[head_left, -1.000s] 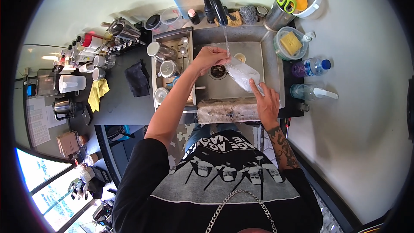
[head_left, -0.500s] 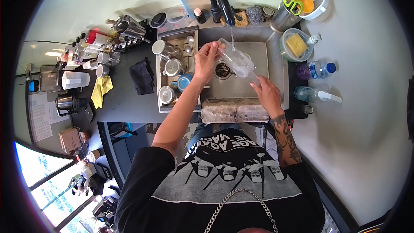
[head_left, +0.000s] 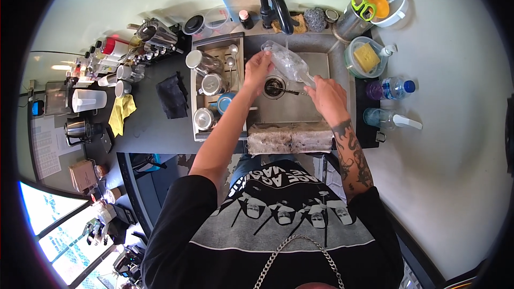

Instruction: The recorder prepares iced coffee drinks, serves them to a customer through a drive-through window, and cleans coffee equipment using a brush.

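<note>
A clear plastic scoop [head_left: 289, 62] is tilted beneath the black faucet [head_left: 278, 5], and a stream of water falls onto it. My right hand [head_left: 329, 99] is closed around its handle. At the scoop's other end, my left hand [head_left: 258, 69] pinches the side near the rim, thumb on top. Both hands are over the grey sink [head_left: 316, 113]. Below the scoop is the round drain [head_left: 273, 88], with a thin dark utensil [head_left: 292, 92] lying beside it; its kind is hard to make out.
Left of the sink, a drying tray [head_left: 199, 134] holds metal pitchers, spoons and a blue cup [head_left: 225, 103]. A sponge in a clear tub [head_left: 366, 58], a water bottle [head_left: 391, 89] and a spray bottle [head_left: 391, 119] stand on the right. A dark cloth [head_left: 172, 95] lies farther left.
The scoop has shifted slightly up and left and turned flatter under the water. My right hand has moved with it, uncovering the dark utensil in the sink.
</note>
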`<action>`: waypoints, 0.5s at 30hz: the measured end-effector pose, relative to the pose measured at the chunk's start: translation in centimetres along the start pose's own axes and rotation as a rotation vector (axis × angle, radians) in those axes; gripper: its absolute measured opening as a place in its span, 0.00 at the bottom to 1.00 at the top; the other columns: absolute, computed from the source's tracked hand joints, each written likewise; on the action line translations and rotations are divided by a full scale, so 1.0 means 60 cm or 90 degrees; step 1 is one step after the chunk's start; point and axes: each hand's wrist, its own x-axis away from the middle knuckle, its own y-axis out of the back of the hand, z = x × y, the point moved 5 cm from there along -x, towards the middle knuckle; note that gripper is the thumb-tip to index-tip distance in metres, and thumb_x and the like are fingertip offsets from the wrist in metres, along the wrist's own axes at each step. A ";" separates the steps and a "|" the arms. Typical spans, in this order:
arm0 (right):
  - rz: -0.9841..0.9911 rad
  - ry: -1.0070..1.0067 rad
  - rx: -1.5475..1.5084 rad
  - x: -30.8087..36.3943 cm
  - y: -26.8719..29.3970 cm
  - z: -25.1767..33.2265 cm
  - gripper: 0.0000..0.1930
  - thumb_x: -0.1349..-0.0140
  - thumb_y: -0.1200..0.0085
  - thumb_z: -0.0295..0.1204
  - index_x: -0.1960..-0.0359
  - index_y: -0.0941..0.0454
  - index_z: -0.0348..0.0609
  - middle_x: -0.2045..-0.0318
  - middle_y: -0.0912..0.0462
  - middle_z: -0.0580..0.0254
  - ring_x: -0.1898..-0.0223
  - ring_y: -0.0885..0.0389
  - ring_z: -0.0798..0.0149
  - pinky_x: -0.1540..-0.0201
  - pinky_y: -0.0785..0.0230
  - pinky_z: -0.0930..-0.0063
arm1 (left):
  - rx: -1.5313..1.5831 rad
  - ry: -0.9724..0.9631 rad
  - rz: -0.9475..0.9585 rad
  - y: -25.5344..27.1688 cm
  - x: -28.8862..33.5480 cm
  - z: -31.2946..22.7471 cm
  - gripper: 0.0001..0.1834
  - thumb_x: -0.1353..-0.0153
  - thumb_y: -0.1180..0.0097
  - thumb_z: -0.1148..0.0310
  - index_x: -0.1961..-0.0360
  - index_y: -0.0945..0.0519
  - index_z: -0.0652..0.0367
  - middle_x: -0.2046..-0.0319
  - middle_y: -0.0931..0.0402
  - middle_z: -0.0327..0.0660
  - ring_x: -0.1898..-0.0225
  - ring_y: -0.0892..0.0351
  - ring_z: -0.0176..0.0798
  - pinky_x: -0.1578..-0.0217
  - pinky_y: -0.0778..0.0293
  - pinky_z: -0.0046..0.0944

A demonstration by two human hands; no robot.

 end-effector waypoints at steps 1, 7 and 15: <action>0.012 -0.017 -0.015 0.000 0.000 -0.003 0.16 0.32 0.41 0.42 0.59 0.20 0.39 0.67 0.14 0.44 0.63 0.14 0.41 0.60 0.23 0.48 | 0.002 0.001 0.005 -0.024 0.011 0.002 0.23 0.23 0.48 0.57 0.38 0.26 0.64 0.49 0.20 0.39 0.49 0.21 0.31 0.45 0.26 0.33; -0.063 -0.098 -0.045 0.028 -0.046 0.024 0.19 0.30 0.43 0.43 0.58 0.22 0.33 0.65 0.13 0.43 0.62 0.14 0.40 0.59 0.21 0.49 | -0.060 -0.023 -0.071 -0.107 0.014 0.002 0.45 0.28 0.46 0.45 0.27 0.42 0.76 0.38 0.27 0.60 0.35 0.29 0.47 0.36 0.34 0.41; -0.038 -0.131 -0.022 0.015 -0.085 0.030 0.18 0.30 0.44 0.41 0.59 0.23 0.35 0.65 0.14 0.44 0.64 0.12 0.42 0.59 0.20 0.53 | -0.503 -0.060 0.017 -0.130 -0.022 0.028 0.51 0.27 0.54 0.50 0.23 0.70 0.71 0.22 0.65 0.69 0.21 0.64 0.69 0.25 0.50 0.55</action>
